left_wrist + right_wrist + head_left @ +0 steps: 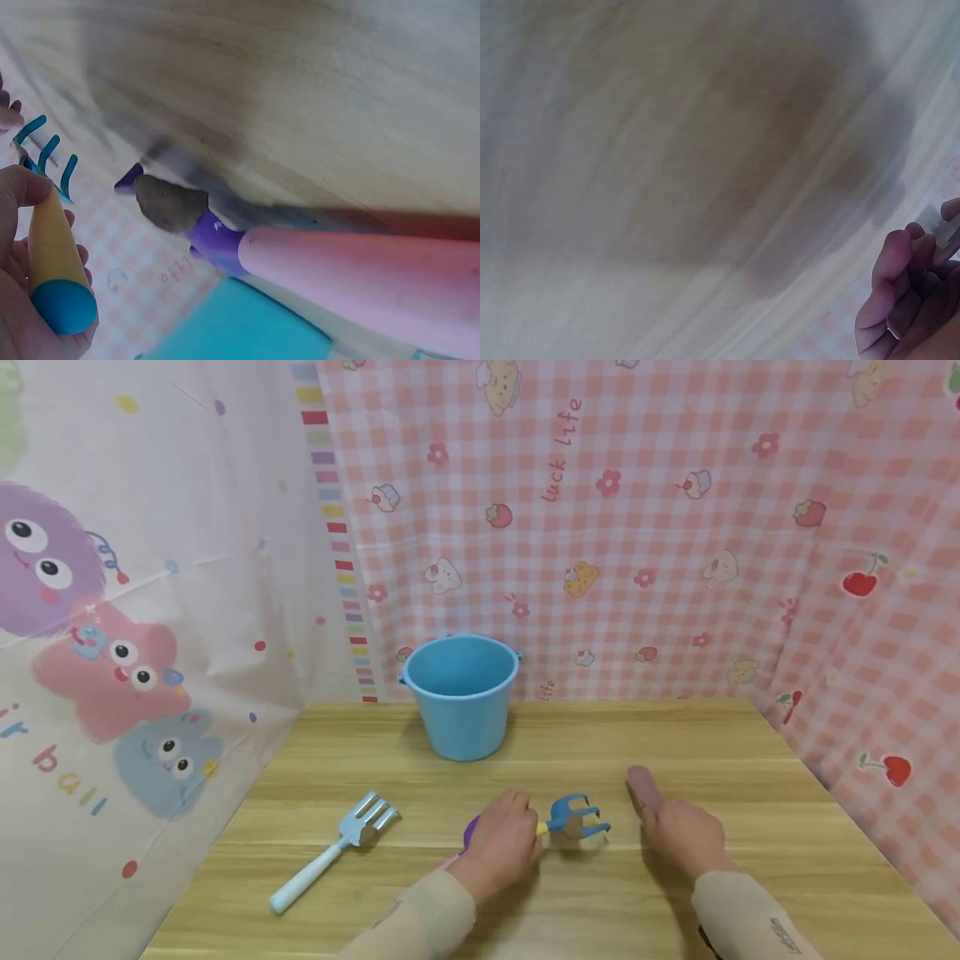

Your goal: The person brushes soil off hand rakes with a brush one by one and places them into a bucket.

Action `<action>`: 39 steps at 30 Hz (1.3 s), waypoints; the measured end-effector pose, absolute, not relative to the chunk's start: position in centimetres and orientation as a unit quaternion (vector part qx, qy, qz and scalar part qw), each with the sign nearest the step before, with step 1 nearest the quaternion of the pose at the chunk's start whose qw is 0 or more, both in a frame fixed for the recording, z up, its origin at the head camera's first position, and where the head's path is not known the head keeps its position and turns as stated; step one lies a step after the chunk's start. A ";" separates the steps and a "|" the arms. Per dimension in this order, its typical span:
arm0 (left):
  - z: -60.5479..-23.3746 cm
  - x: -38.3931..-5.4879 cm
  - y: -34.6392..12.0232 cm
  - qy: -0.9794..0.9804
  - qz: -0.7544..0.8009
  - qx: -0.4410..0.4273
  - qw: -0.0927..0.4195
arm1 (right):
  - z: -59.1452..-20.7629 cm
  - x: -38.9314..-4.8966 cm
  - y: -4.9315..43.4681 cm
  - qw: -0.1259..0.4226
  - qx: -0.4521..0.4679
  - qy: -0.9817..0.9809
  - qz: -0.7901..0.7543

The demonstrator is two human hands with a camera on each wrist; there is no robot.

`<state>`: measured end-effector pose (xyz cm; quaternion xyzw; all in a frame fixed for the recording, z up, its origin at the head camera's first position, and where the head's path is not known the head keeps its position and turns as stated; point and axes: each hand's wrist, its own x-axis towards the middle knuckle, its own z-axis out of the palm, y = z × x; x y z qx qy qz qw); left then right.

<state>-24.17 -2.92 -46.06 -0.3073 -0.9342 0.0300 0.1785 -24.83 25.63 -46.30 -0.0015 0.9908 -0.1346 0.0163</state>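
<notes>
My left hand (501, 842) grips the yellow handle of a small blue three-tined hand rake (562, 812), its tines pointing right. A brown clump (574, 827) sticks to the rake's head. Under and beside that hand lies a purple tool (217, 244) with a pink handle (360, 281), mostly hidden in the head view; it carries a brown clump (171, 204) too. Further right, my right hand (686, 837) holds a mauve brush (642, 787), with pale bristles (930, 219) showing by the fingers in the right wrist view.
A light blue hand fork (322, 864) with a brown clump on its tines lies on the left of the wooden table (675, 735). The blue bucket (467, 722) stands at the back. Patterned cloths (637, 527) hang behind and at both sides.
</notes>
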 end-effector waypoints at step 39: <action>-44.9 -22.1 -6.1 -0.957 -0.146 -0.179 0.174 | -42.6 -20.7 18.9 -0.224 -0.052 0.938 -0.260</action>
